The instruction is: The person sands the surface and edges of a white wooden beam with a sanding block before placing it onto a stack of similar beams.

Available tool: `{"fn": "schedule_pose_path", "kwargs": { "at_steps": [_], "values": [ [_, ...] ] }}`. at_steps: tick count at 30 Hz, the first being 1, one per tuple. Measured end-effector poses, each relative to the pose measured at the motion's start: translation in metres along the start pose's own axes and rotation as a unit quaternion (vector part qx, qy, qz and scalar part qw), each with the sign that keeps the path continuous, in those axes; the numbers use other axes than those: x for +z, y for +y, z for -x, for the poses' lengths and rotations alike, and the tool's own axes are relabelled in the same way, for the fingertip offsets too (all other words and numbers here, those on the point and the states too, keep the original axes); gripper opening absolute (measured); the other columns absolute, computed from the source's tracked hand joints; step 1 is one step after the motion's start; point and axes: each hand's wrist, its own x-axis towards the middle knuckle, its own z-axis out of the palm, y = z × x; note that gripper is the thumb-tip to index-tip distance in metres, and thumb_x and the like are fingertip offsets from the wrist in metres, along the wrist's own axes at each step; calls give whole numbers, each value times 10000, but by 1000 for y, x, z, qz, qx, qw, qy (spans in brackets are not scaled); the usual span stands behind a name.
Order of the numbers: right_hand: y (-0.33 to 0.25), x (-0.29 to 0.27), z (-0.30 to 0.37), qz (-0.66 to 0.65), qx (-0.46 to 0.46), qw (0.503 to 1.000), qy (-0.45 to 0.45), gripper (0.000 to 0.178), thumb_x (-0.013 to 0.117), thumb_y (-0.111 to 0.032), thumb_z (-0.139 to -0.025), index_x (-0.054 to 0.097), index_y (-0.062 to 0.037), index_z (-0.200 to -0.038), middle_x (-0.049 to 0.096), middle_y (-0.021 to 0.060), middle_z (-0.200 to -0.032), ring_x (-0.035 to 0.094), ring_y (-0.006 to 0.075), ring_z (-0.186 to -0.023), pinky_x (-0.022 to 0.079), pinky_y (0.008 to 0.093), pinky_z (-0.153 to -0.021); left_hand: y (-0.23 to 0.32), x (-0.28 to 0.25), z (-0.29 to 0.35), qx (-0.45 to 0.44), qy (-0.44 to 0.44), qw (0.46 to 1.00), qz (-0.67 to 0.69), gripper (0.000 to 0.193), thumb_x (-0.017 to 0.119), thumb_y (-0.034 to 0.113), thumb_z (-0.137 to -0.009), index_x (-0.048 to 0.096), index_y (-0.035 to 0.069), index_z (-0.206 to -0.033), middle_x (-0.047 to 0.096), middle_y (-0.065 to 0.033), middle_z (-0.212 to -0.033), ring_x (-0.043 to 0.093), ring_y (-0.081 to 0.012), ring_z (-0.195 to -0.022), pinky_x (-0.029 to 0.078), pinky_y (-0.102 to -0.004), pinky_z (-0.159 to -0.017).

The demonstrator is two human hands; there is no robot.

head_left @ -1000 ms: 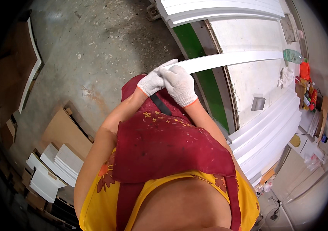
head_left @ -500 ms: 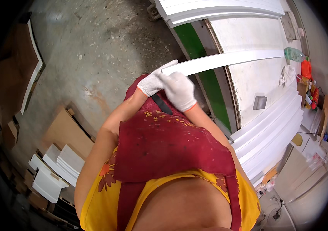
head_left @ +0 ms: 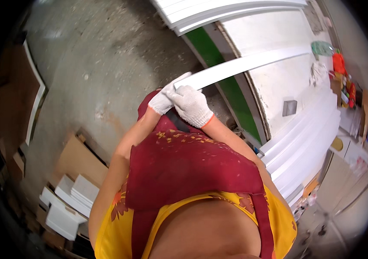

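Note:
A long, narrow white strip point(head_left: 244, 64) reaches from my hands across to the far right. Its far part lies over the white tabletop point(head_left: 274, 34), while the near end juts past the table's edge. My left hand point(head_left: 163, 100), in a white knit glove, grips that near end from the left side, fingers partly behind it. Pressed close beside it, my gloved right hand point(head_left: 193, 108) has its fingers curled at the same end. The right hand hides part of the left one.
Stacked white strips point(head_left: 231, 11) lie at the table's far end, and another stack point(head_left: 300, 142) is on the right. A small grey block point(head_left: 289, 108), a white cloth point(head_left: 318, 74) and a green plastic bottle point(head_left: 322, 48) sit on the table. White panels point(head_left: 65, 220) lean at lower left.
Both hands and the strip's near end have shifted slightly left in the picture. The right hand, blurred before, now shows clearly with curled fingers. The whole view has turned a little.

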Motion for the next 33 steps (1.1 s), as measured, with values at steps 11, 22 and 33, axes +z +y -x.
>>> {"fn": "schedule_pose_path", "kwargs": {
  "at_steps": [11,22,33],
  "values": [
    [53,-24,11,104,111,987,49,240,650,-174,-852,724,-179,-1080,630,76,-826,652,276,-795,537,418,-686,23,43,26,36,-58,991,-114,901,818,-21,-755,369,-13,-1535,566,-108,-1432,556,-214,-1322,436,-356,-1132],
    [207,-107,30,191,329,918,109,457,524,-141,-961,658,-308,-1365,576,108,-851,589,288,-790,527,407,-725,23,13,47,43,-50,995,-69,714,693,264,-957,362,-94,-1478,514,-293,-1438,559,-459,-1297,525,-513,-1063],
    [172,-90,31,87,254,963,17,154,583,-222,-930,677,-102,-952,615,124,-873,641,294,-853,550,400,-748,30,42,30,18,82,980,-179,519,681,233,-902,572,-90,-1294,697,-160,-1063,683,-209,-808,541,-270,-655]
  ]
}}
